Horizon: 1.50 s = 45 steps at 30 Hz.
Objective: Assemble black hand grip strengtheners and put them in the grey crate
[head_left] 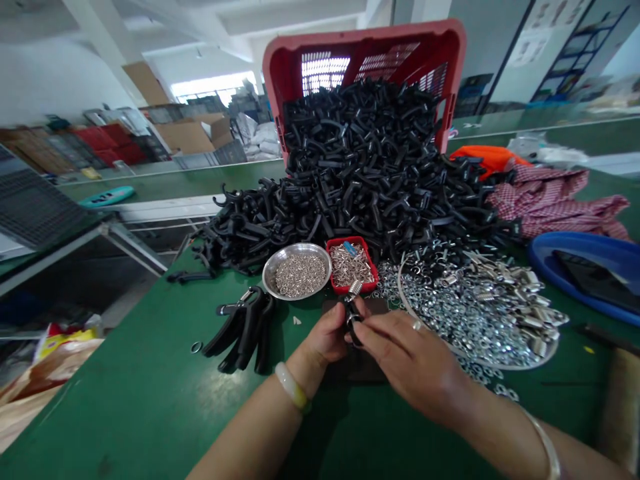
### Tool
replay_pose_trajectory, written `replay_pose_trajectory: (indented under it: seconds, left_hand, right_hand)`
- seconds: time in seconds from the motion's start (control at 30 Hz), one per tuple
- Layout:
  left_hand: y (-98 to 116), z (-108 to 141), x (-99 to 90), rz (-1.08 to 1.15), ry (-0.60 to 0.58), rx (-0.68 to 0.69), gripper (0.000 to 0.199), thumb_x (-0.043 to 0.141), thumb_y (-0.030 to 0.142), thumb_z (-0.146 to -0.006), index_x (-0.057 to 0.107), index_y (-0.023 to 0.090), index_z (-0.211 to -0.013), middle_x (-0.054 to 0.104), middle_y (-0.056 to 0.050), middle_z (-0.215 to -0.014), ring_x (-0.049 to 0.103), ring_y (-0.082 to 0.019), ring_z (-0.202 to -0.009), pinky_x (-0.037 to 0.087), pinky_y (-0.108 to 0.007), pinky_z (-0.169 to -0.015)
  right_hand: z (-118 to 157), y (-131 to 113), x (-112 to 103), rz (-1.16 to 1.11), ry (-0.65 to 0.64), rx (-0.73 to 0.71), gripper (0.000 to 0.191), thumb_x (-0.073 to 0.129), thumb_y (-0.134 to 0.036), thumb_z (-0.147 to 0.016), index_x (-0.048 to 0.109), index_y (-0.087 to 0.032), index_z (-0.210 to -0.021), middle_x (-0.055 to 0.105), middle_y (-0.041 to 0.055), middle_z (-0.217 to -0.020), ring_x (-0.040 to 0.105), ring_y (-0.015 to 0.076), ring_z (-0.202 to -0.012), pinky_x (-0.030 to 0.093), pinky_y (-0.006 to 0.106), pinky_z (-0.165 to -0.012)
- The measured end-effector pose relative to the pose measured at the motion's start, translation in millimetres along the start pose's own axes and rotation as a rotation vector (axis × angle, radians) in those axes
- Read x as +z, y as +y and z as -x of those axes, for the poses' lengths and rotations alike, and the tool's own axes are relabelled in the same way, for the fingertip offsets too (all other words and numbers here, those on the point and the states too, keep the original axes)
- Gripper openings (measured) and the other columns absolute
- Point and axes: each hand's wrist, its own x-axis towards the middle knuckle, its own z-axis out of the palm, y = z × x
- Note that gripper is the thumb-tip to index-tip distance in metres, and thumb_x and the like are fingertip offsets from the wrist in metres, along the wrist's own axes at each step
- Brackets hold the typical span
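Note:
My left hand [327, 333] grips a small black part [353, 321] with a silver ribbed metal piece at its upper end. From the right, the fingers of my right hand [410, 357] press on the same part. Both hands are over a dark block [345, 370] on the green table [150, 400]. Just beyond them stand a round metal dish [300, 273] of small metal pieces and a red tray [351, 265] of rivet-like pins. Several black handles [245, 330] lie together to the left.
A tipped red crate [365, 33] spills a large heap of black parts [370, 180]. Metal rings and clips [480, 307] fill the right side, near a blue basin [590, 273], checked cloth [560, 197] and a wooden-handled tool [620, 407]. A loose ring [197, 347] lies left.

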Motion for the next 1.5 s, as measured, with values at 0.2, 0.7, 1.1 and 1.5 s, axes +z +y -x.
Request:
replay_pose_trajectory:
  seconds: [0.2, 0.7, 1.1, 1.5]
  left_hand:
    - [4.2, 5.6, 11.2, -0.114, -0.183, 0.056, 0.052, 0.075, 0.056, -0.044, 0.048, 0.017, -0.064, 0.045, 0.001, -0.058, 0.041, -0.008, -0.050, 0.033, -0.021, -0.049]
    - [-10.6, -2.3, 17.9, -0.306, 0.114, 0.143, 0.047, 0.070, 0.053, -0.057, 0.050, 0.017, -0.078, 0.047, 0.004, -0.060, 0.038, -0.005, -0.046, 0.032, -0.018, -0.045]
    - [-26.5, -11.0, 23.6, -0.231, 0.460, -0.002, 0.046, 0.071, 0.049, -0.059, 0.045, 0.018, -0.082, 0.040, 0.008, -0.055, 0.033, -0.002, -0.041, 0.025, -0.013, -0.037]
    - [-19.7, -6.6, 13.0, -0.370, 0.521, 0.006, 0.049, 0.065, 0.054, -0.060, 0.045, 0.017, -0.084, 0.043, 0.006, -0.065, 0.036, -0.003, -0.045, 0.025, -0.014, -0.037]
  right_hand:
    - [7.0, -12.8, -0.1, 0.035, 0.117, -0.004, 0.029, 0.054, -0.011, -0.079, 0.056, -0.015, -0.108, 0.065, 0.0092, -0.087, 0.058, 0.0209, -0.082, 0.053, 0.035, -0.067]
    - [9.9, 12.1, 15.0, 0.096, -0.048, 0.453, 0.031, 0.040, -0.041, -0.087, 0.055, -0.017, -0.074, 0.058, 0.0097, -0.067, 0.055, 0.0210, -0.064, 0.044, 0.033, -0.057]
    - [27.0, 47.3, 35.7, -0.552, -0.522, 1.040, 0.064, 0.003, -0.056, -0.087, 0.040, -0.021, -0.049, 0.043, 0.0008, -0.044, 0.045, 0.0138, -0.043, 0.035, 0.027, -0.046]
    - [23.2, 47.3, 47.9, -0.179, -0.442, 0.707, 0.058, 0.017, -0.055, -0.088, 0.061, -0.017, -0.088, 0.064, 0.0098, -0.081, 0.059, 0.0211, -0.076, 0.041, 0.030, -0.065]
